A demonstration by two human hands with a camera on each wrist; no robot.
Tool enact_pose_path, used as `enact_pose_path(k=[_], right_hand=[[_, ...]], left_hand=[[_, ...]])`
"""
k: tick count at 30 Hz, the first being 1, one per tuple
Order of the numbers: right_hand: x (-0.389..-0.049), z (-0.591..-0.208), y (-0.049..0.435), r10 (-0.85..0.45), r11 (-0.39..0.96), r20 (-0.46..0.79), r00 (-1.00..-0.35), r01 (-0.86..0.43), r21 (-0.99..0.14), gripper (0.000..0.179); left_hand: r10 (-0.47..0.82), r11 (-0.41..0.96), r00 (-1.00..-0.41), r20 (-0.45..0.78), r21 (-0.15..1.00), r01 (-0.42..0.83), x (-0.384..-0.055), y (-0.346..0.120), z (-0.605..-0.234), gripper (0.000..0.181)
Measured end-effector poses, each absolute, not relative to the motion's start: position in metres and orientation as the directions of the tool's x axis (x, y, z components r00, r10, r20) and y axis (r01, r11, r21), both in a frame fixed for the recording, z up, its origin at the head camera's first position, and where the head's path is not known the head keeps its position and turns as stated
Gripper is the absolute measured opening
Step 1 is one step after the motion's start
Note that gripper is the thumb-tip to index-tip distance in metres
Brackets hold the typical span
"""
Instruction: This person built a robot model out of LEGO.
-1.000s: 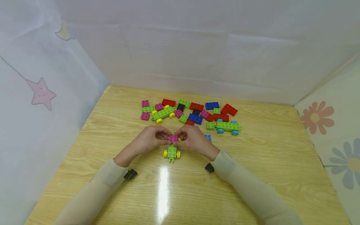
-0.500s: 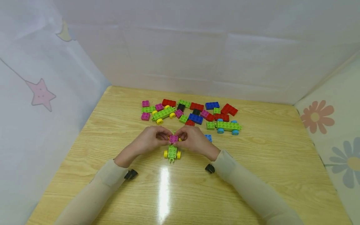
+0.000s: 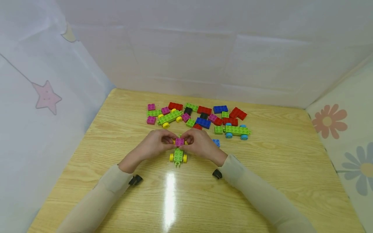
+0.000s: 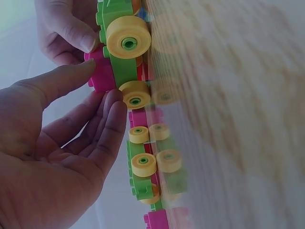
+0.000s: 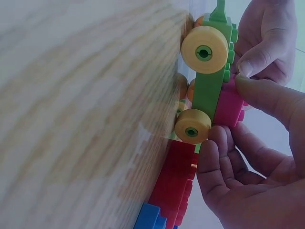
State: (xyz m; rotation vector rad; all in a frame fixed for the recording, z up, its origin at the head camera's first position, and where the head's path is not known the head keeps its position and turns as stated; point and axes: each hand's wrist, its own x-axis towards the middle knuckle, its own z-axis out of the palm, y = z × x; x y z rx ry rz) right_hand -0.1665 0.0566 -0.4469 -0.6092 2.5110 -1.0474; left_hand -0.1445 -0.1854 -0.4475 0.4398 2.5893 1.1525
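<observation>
A magenta 2x2 building brick [image 3: 179, 142] sits on the studs at the far end of a green wheeled toy car base [image 3: 178, 155] with yellow wheels. My left hand [image 3: 155, 142] pinches the brick from the left between thumb and fingers. From the right, my right hand [image 3: 199, 144] grips the same brick, its thumb on the near side. In the left wrist view the magenta brick [image 4: 102, 71] lies flush against the green base, over the far wheels. The right wrist view shows other fingers [image 5: 214, 152] close to a far yellow wheel [image 5: 192, 126].
Behind the hands lie several loose bricks, a second green base with yellow wheels [image 3: 170, 117] and one with blue wheels [image 3: 237, 130]. A light blue brick [image 3: 216, 142] lies beside the right wrist. Small black pieces lie near the left sleeve [image 3: 135, 180] and right sleeve [image 3: 217, 174].
Both hands keep their hold on the magenta brick. The brick and the car base have shifted very slightly away from the person.
</observation>
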Motion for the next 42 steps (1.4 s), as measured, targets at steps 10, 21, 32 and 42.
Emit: enact_pose_path(k=[10, 21, 32, 42], right_hand=[[-0.177, -0.439, 0.061, -0.516, 0.575, -0.111, -0.849, -0.248, -0.779, 0.043], [-0.236, -0.421, 0.074, -0.407, 0.579, -0.065, -0.911, -0.202, -0.790, 0.048], [-0.302, -0.422, 0.072, -0.394, 0.660, -0.133, -0.910, -0.179, -0.729, 0.059], [-0.328, -0.436, 0.068, -0.344, 0.762, -0.203, -0.917, -0.146, -0.631, 0.054]], left_hand=[[0.379, 0.637, -0.917, -0.121, 0.753, 0.164, -0.146, -0.188, -0.447, 0.030], [0.394, 0.618, -0.911, -0.118, 0.768, 0.168, -0.146, -0.189, -0.447, 0.030], [0.382, 0.616, -0.916, -0.124, 0.773, 0.152, -0.147, -0.190, -0.448, 0.030], [0.390, 0.613, -0.912, -0.130, 0.776, 0.152, -0.145, -0.189, -0.446, 0.030]])
